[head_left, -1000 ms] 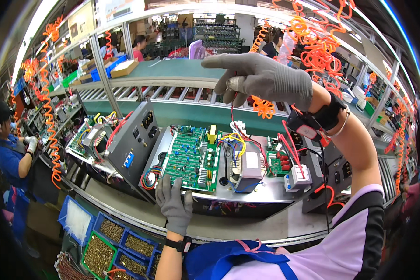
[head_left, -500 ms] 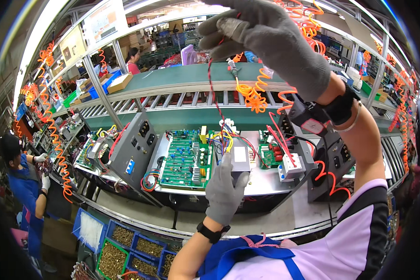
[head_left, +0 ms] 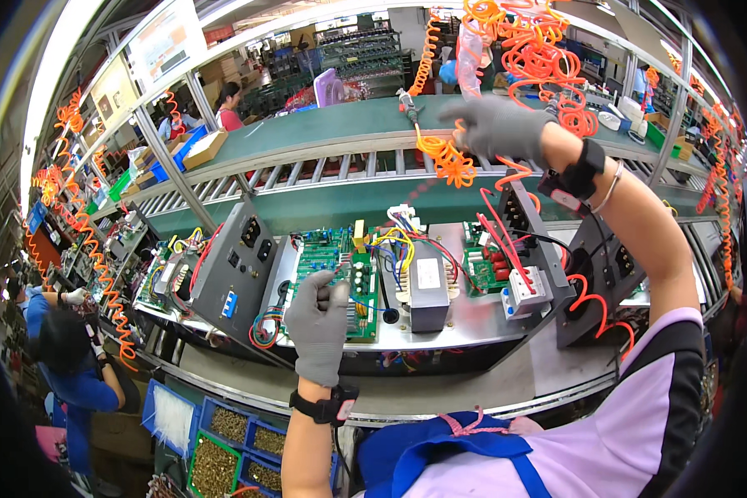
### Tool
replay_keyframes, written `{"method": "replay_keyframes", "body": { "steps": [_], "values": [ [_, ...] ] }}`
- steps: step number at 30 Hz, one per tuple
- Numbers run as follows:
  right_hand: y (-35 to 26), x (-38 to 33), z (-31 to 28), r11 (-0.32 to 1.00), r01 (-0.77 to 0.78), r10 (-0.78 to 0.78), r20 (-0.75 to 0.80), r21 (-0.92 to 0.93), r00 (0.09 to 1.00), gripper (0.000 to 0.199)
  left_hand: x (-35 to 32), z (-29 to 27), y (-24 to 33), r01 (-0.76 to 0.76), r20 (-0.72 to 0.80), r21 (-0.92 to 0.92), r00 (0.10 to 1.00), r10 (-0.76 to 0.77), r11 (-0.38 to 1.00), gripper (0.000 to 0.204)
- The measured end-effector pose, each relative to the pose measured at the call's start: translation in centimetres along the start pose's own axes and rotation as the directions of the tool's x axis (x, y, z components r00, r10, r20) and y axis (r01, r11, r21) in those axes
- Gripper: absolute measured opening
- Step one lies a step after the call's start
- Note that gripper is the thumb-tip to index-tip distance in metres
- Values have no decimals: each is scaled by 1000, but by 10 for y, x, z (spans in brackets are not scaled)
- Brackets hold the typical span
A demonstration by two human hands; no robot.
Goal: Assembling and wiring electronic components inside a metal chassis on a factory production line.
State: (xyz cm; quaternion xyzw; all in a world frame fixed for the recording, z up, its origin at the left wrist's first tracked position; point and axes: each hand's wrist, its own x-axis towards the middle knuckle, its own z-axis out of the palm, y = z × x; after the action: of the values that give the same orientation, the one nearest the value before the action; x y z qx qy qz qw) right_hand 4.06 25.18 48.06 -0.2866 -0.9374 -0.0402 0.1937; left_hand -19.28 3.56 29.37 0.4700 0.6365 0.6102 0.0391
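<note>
My left hand (head_left: pixel 318 324), in a grey glove, is over the lower left of a green circuit board (head_left: pixel 315 257). Its fingers are curled with thumb and index together; whatever they pinch is hidden. A thin dark wire runs from beside that hand to a small black round piece (head_left: pixel 391 315). Right of it sits a dark boxy transformer (head_left: pixel 429 286) with yellow, blue and red wires (head_left: pixel 405 241) behind. Raised over the conveyor, my right hand (head_left: pixel 502 127) is smeared by motion beside an orange coiled hose (head_left: pixel 448 158). A faint reddish blur shows below it.
A grey chassis panel with sockets (head_left: pixel 239 257) stands left of the board. A white block (head_left: pixel 525 295) sits at the right. Bins of brass-coloured parts (head_left: pixel 213 466) are at lower left. A screwdriver-like tool (head_left: pixel 407 106) hangs above the conveyor (head_left: pixel 299 133). A co-worker (head_left: pixel 75 357) is at left.
My left hand has moved left from the wires to the circuit board. My right hand has lowered from the top, and the red-black twisted wire hanging from it now shows only as a blur.
</note>
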Motion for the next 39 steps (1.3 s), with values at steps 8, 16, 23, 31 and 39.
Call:
{"method": "replay_keyframes", "body": {
  "steps": [8,16,23,31,39],
  "values": [
    [-76,29,23,994,11,7,168,-106,986,37,2,3,-1,150,125,-298,985,-117,943,18],
    [-128,41,122,842,-214,-322,780,496,537,30,3,13,-19,14,116,-303,993,22,953,19],
    [-96,42,122,661,-543,-195,818,517,542,20,-8,24,0,340,241,-383,935,-262,859,43],
    [-81,28,120,629,-542,-172,780,557,602,19,3,58,0,216,438,252,844,-310,943,42],
    [-86,30,117,877,-241,-198,769,416,608,25,5,45,0,678,508,-407,725,-465,612,41]
  ]
}}
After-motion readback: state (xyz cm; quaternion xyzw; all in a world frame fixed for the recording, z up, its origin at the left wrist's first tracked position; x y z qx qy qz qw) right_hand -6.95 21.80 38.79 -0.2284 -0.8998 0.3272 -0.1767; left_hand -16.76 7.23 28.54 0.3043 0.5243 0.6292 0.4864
